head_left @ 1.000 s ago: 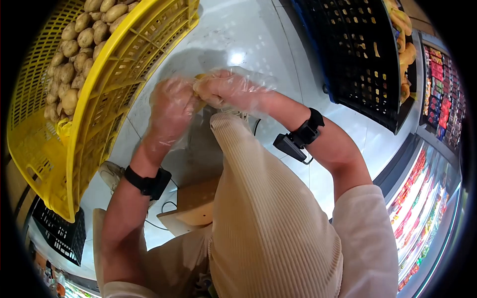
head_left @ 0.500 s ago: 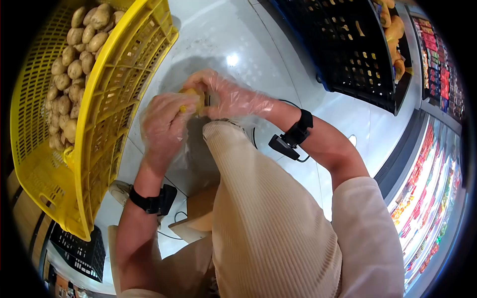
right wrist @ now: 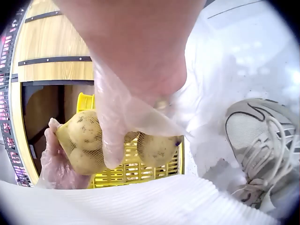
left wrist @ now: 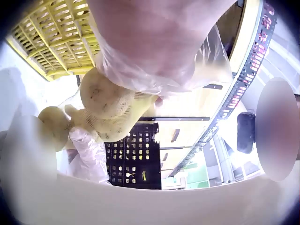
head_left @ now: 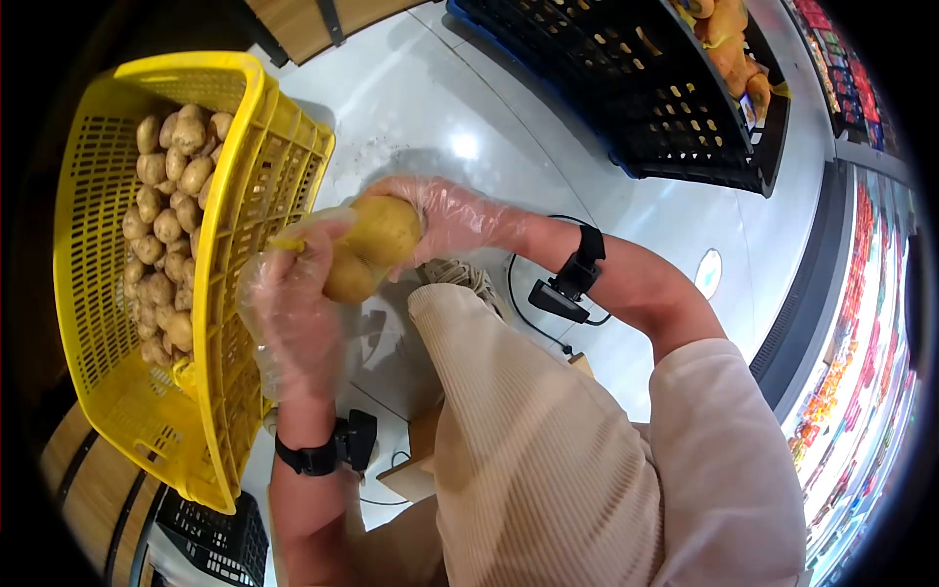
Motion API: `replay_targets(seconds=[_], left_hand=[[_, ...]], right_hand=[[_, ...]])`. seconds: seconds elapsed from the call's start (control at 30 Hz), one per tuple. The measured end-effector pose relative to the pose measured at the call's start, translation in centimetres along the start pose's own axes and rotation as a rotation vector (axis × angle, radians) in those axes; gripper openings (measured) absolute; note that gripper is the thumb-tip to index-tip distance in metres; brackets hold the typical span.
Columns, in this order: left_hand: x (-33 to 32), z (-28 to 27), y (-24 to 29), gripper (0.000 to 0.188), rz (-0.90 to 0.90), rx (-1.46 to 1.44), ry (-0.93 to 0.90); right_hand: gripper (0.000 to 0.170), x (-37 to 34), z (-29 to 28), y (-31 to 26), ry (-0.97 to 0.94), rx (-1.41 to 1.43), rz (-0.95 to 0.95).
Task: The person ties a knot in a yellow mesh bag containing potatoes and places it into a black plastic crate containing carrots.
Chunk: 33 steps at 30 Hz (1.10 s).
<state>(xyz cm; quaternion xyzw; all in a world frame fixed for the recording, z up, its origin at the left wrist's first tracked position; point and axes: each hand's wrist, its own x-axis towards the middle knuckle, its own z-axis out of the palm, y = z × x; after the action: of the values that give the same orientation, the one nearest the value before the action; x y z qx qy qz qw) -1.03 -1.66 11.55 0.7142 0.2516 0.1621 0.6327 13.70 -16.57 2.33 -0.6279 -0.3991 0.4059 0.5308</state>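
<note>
Between both hands, above the floor, is a yellow mesh bag of potatoes (head_left: 384,230). My left hand (head_left: 298,313), in a clear plastic glove, grips the bag's left end, where a yellow tip sticks up by the fingers. Also gloved, my right hand (head_left: 455,215) curls round the bag from the right. The netting stretched over potatoes (right wrist: 82,136) shows in the right wrist view, with the right fingers across its middle. In the left wrist view one netted potato (left wrist: 103,96) hangs just under the left hand.
To the left stands a yellow crate (head_left: 230,391) with many loose potatoes (head_left: 166,225). A black crate (head_left: 606,88) holding orange-yellow produce (head_left: 726,54) is at the upper right. A lit display case (head_left: 841,382) runs along the right side. A shoe (right wrist: 253,136) stands on the floor.
The potatoes in the mesh bag, mostly hidden behind the hands before, now show plainly. The hands have moved lower and further apart. The head view has shifted, showing more of the yellow crate's far end.
</note>
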Motion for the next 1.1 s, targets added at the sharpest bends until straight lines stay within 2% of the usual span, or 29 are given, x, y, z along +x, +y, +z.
replay_targets(seconds=[0.1,0.2,0.27,0.4,0.47,0.7,0.77,0.83,0.93,1.1], left_hand=[[0.6,-0.1,-0.2,0.027,0.044,-0.018,0.030],[0.9,-0.1,-0.5,0.029,-0.038,-0.020,0.062],[1.0,-0.2,-0.5,0.029,-0.122,-0.203,0.074],[1.1,-0.2,-0.8,0.030,-0.089,-0.188,0.051],[1.4,-0.3,-0.5,0.032,-0.097,-0.391,-0.003],[1.2,-0.7,-0.3,0.036,-0.071,-0.380,0.045],[1.3,-0.9,0.3,0.035,-0.086,-0.135,0.001],[1.2,-0.3,1.3,0.033,-0.051,-0.114,-0.018],[1.3,0.4,1.3,0.029,0.049,0.001,-0.031],[1.4,0.5,-1.2,0.029,0.195,0.238,0.066]], right_hand=[[0.078,0.2,-0.3,-0.5,0.043,-0.068,-0.003],[0.077,0.1,-0.3,-0.5,0.070,-0.068,0.013],[0.077,0.2,-0.2,-0.4,0.081,-0.055,0.015],[0.079,0.0,-0.4,-0.6,0.082,0.004,0.067],[0.079,0.0,-0.5,-0.8,0.078,0.003,0.070],[0.073,0.1,-0.6,-2.0,0.056,0.049,0.105],[0.071,0.1,-0.4,-1.9,0.057,0.060,0.113],[0.067,0.2,-0.1,-1.6,0.097,0.188,0.058],[0.064,-0.1,-0.4,-2.3,0.121,0.221,0.085],[0.063,-0.2,-0.5,-2.1,0.118,0.094,0.083]])
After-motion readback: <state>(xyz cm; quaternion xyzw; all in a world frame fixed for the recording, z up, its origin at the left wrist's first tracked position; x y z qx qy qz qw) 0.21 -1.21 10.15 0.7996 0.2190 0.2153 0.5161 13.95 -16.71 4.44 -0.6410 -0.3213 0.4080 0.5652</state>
